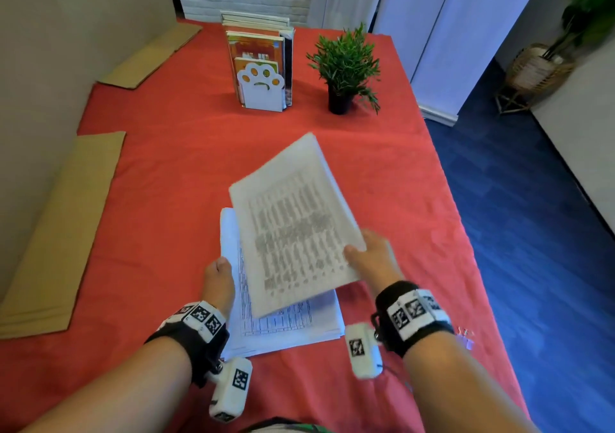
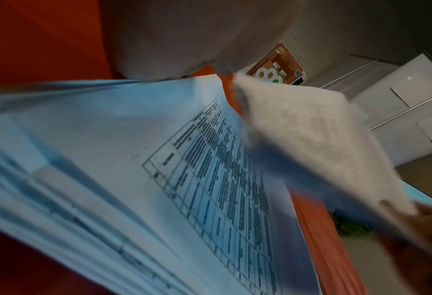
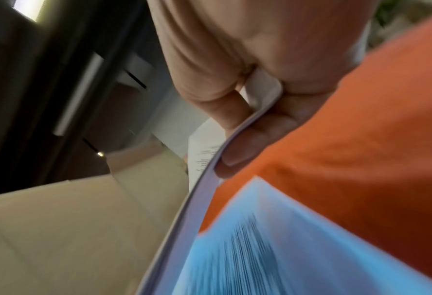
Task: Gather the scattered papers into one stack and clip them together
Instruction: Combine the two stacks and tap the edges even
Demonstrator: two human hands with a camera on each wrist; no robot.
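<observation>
A stack of printed papers lies on the red tablecloth near the front centre. My left hand grips its left edge with curled fingers, and the fingertips are hidden. My right hand pinches the near right corner of a second bundle of sheets, thumb on top. That bundle hangs tilted over the stack, its far corner raised. In the right wrist view my fingers lie under the bundle's edge. The left wrist view shows the stack beneath the blurred bundle. No clip is clearly visible.
A book holder with a paw-shaped bookend and a potted plant stand at the back. Flat cardboard sheets lie along the left side. A small blurred object sits near the table's right edge, beyond which is blue floor.
</observation>
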